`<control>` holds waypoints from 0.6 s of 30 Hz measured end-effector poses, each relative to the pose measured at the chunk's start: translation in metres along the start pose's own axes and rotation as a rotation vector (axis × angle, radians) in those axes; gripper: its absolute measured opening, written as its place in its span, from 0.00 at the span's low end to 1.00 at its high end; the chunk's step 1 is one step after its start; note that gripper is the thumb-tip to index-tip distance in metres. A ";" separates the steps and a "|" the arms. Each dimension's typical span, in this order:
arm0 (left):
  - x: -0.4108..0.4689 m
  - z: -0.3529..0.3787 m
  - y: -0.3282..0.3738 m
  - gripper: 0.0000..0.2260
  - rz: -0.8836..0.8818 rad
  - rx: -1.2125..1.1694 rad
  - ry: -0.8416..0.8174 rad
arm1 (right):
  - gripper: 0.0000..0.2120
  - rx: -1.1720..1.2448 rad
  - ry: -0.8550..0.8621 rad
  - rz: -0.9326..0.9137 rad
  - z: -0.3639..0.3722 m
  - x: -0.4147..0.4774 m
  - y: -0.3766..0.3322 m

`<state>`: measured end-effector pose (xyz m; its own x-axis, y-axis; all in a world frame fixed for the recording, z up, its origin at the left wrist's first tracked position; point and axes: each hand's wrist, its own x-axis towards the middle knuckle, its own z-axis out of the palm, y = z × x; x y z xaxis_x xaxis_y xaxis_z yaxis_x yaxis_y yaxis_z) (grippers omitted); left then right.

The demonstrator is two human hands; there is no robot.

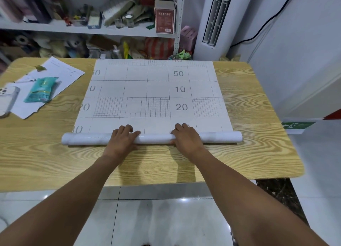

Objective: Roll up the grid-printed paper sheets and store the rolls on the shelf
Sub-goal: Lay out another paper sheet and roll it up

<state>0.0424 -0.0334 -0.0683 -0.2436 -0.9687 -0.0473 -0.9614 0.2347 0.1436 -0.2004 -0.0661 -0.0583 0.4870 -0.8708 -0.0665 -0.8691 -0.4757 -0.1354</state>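
**Light, springy paper: keep both hands spread on the tube**

Bare forearms reach from the near edge across the pale wood-grain table [249, 116]. At the far left, well apart from the work, lie a white phone [7, 98] and a teal plastic packet [41, 90] on loose white papers [60, 74].

Left of centre, the left hand [122, 137] lies over the glossy white rolled tube of paper [155, 138], fingers bent across its top and tips touching the flat part beyond. Right of centre, the right hand [186, 137] clasps the tube the same way.

Beyond the tube, the white grid-printed paper sheet [156, 91], marked with grey numbers, lies flat and runs to the table's far edge. Most of it is not yet rolled.

The paper looks thin, light and slick-backed. It will likely spring open if let go and crease if squeezed hard. Even, gentle pressure from both hands, kept apart as they are, should hold the roll straight. For carrying, a loose grip round the middle seems safest.

The cluttered white metal shelf [73, 27] stands behind the table.
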 end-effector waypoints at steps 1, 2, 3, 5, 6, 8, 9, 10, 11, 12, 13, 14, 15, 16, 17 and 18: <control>0.000 0.000 0.000 0.22 0.003 0.006 0.003 | 0.12 -0.006 -0.011 -0.008 -0.001 0.000 0.000; 0.000 0.000 0.000 0.22 0.006 0.008 0.007 | 0.12 -0.007 -0.022 -0.016 -0.001 0.000 0.000; 0.001 -0.001 0.000 0.22 0.007 0.005 0.012 | 0.13 -0.007 -0.028 -0.019 -0.002 0.001 0.001; 0.002 -0.004 0.001 0.24 0.003 -0.014 -0.003 | 0.14 0.011 -0.032 -0.012 -0.003 0.000 0.002; 0.003 -0.005 0.001 0.25 -0.002 -0.034 -0.020 | 0.15 0.029 -0.029 -0.003 -0.004 0.000 0.002; 0.005 -0.007 0.001 0.26 -0.016 -0.090 -0.034 | 0.15 0.057 -0.021 0.012 -0.003 -0.001 0.003; 0.006 -0.008 0.001 0.25 -0.022 -0.113 -0.038 | 0.14 0.057 -0.016 0.011 -0.003 -0.002 0.003; 0.006 -0.009 0.001 0.23 -0.023 -0.128 -0.043 | 0.13 0.049 -0.014 0.012 -0.002 -0.002 0.003; 0.005 -0.009 0.001 0.21 -0.019 -0.133 -0.041 | 0.13 0.043 -0.005 0.015 -0.001 -0.003 0.003; 0.005 -0.009 0.000 0.19 -0.011 -0.135 -0.036 | 0.13 0.037 0.009 0.019 0.000 -0.003 0.003; 0.005 -0.008 0.000 0.16 -0.003 -0.139 -0.030 | 0.15 0.030 0.024 0.022 0.001 -0.004 0.003; 0.004 -0.008 -0.001 0.14 0.002 -0.147 -0.027 | 0.17 0.026 0.035 0.026 0.001 -0.004 0.003; 0.004 -0.007 -0.001 0.12 -0.002 -0.159 -0.029 | 0.19 0.024 0.036 0.028 0.001 -0.004 0.003; 0.004 -0.006 -0.001 0.11 -0.008 -0.179 -0.031 | 0.21 0.021 0.027 0.032 0.001 -0.005 0.003; 0.004 -0.005 -0.001 0.11 -0.010 -0.203 -0.032 | 0.22 0.016 0.014 0.038 0.001 -0.006 0.004; 0.003 -0.005 -0.001 0.11 -0.008 -0.222 -0.032 | 0.22 0.015 0.002 0.047 0.001 -0.006 0.004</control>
<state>0.0436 -0.0367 -0.0640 -0.2434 -0.9666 -0.0806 -0.9125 0.2000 0.3569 -0.2070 -0.0623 -0.0593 0.4451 -0.8926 -0.0712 -0.8898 -0.4319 -0.1472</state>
